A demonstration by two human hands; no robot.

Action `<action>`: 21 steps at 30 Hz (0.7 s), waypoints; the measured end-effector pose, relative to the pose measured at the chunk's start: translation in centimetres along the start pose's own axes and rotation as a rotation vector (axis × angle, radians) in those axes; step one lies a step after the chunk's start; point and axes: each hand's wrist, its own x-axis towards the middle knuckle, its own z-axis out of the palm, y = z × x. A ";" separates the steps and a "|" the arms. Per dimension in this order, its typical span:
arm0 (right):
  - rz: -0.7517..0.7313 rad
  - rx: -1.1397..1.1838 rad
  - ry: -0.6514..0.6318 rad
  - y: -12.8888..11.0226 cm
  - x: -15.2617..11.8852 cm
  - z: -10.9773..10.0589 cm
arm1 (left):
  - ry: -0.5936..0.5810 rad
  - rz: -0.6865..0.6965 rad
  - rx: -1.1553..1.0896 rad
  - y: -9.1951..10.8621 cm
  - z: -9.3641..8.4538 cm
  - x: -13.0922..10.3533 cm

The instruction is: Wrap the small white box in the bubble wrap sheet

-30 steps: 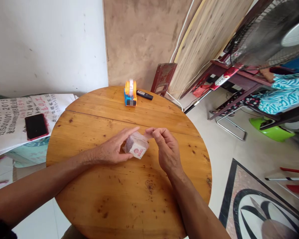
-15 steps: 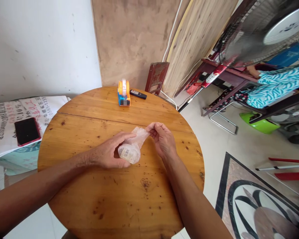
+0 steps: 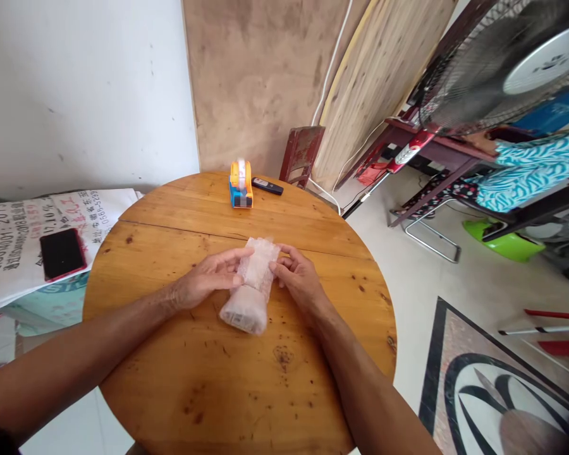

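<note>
A bundle in translucent bubble wrap [image 3: 253, 284] lies on the round wooden table [image 3: 171, 366], its wide rounded end toward me and its flat loose end pointing away. My left hand [image 3: 213, 275] holds the left edge of the wrap, thumb on top near the middle. On the right edge, my right hand [image 3: 296, 275] pinches the loose part between thumb and fingers. What is inside the wrap cannot be made out clearly.
An orange and blue tape dispenser [image 3: 241, 184] and a black remote-like object [image 3: 267, 186] stand at the table's far edge. A phone [image 3: 62, 254] lies on printed sacks at left. A fan [image 3: 526, 69] and a person's patterned sleeve [image 3: 540, 164] are at right.
The bundle has turned so its wide end points toward me, and its loose end is spread flat. My left hand has moved from the wide end up to the wrap's side. The view has shifted slightly.
</note>
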 end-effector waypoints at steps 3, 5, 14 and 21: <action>-0.054 0.042 0.088 1.1 0.9 0.6 | 0.001 0.043 -0.079 -0.1 0.0 0.5; -0.089 -0.018 0.144 1.4 1.3 0.4 | -0.011 0.027 -0.103 -0.2 -0.2 0.7; -0.211 -0.384 0.191 -0.9 -0.9 0.9 | -0.013 -0.018 -0.070 0.3 0.2 0.3; -0.112 -0.229 0.120 -0.6 -0.8 1.6 | -0.036 0.003 -0.089 0.7 0.8 0.2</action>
